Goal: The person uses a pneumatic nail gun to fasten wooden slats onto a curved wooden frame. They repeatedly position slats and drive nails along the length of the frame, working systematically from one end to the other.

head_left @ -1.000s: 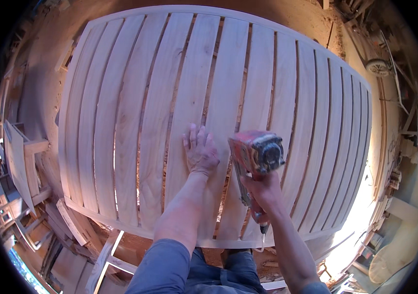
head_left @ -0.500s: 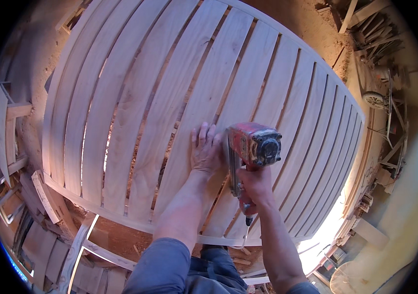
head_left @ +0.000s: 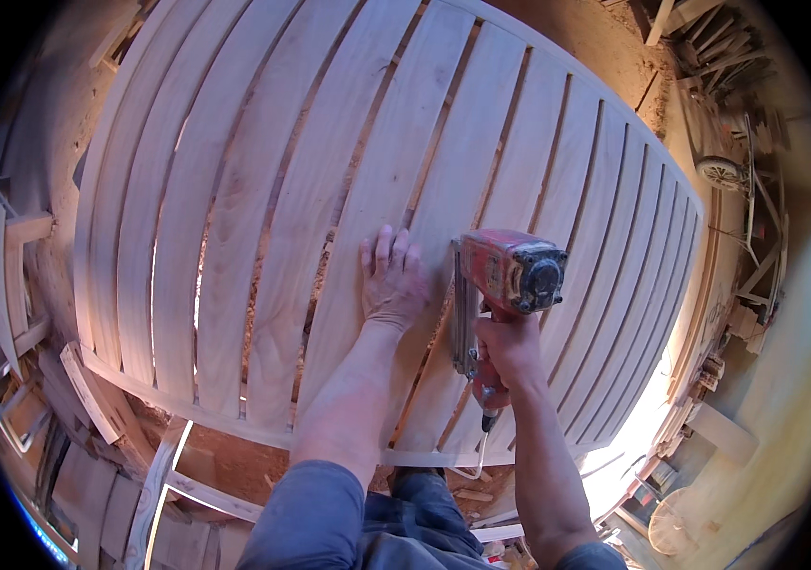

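Observation:
A large panel of pale wooden slats (head_left: pixel 263 204), set side by side with narrow gaps inside a frame, fills the middle of the view. My left hand (head_left: pixel 395 282) lies flat on a slat near the panel's centre, fingers stretched out and pointing away from me. Just right of it, my right hand (head_left: pixel 510 351) is wrapped round the handle of a red and black nail gun (head_left: pixel 505 271). The gun's nose end is over the slats; whether it touches them I cannot tell. A thin pale air hose (head_left: pixel 478 458) hangs from the base of its handle.
Wooden frame pieces (head_left: pixel 21 256) stand along the left side. A curved wooden piece (head_left: pixel 151 494) is at the lower left. Scrap wood (head_left: pixel 724 47) is heaped at the upper right, above a spoked wheel (head_left: pixel 721 173). A round wooden disc (head_left: pixel 673 522) lies at the lower right.
The nail gun in my right hand has shifted slightly to the right, away from my left hand. My left hand has slid a little left and stays on the slats.

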The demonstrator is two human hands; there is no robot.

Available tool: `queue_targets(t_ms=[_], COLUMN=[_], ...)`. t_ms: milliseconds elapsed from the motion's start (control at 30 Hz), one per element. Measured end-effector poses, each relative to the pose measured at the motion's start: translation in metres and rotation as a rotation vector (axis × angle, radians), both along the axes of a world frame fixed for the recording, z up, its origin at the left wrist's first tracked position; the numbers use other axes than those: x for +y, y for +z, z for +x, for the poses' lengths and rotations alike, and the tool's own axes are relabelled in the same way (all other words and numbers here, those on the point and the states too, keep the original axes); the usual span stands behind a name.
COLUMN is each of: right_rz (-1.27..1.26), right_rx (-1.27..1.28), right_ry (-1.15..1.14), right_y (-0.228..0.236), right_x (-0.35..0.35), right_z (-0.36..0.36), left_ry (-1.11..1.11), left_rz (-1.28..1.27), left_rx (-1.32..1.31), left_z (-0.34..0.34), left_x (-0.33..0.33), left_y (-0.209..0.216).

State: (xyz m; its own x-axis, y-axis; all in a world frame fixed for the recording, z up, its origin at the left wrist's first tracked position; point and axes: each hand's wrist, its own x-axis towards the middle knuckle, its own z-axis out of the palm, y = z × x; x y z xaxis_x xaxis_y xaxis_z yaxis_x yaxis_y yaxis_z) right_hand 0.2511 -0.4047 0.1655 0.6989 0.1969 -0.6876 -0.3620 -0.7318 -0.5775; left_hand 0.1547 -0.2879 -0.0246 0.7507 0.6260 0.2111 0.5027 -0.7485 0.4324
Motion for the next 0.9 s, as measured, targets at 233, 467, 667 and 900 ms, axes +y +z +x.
queue_targets(t_ms=[233, 467, 667, 900], right_rz=[0.110, 0.146, 0.101, 0.268], right_rx=[0.066, 0.055, 0.063, 0.224], right_ry=[-0.229, -0.317, -0.328, -0.364], right_y=[0.035, 0.033, -0.006, 0.017], right_x=[-0.069, -0.176, -0.270, -0.263], right_z=[-0.028, -0.082, -0.117, -0.087], left_ry=[-0.032, -0.041, -0.084, -0.077], left_rz=[-0.035, 0.022, -0.061, 0.018], left_rx=[0.060, 0.057, -0.037, 0.228], left_z=[-0.002, -0.009, 0.000, 0.006], left_x=[-0.005, 0.003, -0.036, -0.064], left_y=[0.009, 0.003, 0.019, 0.032])
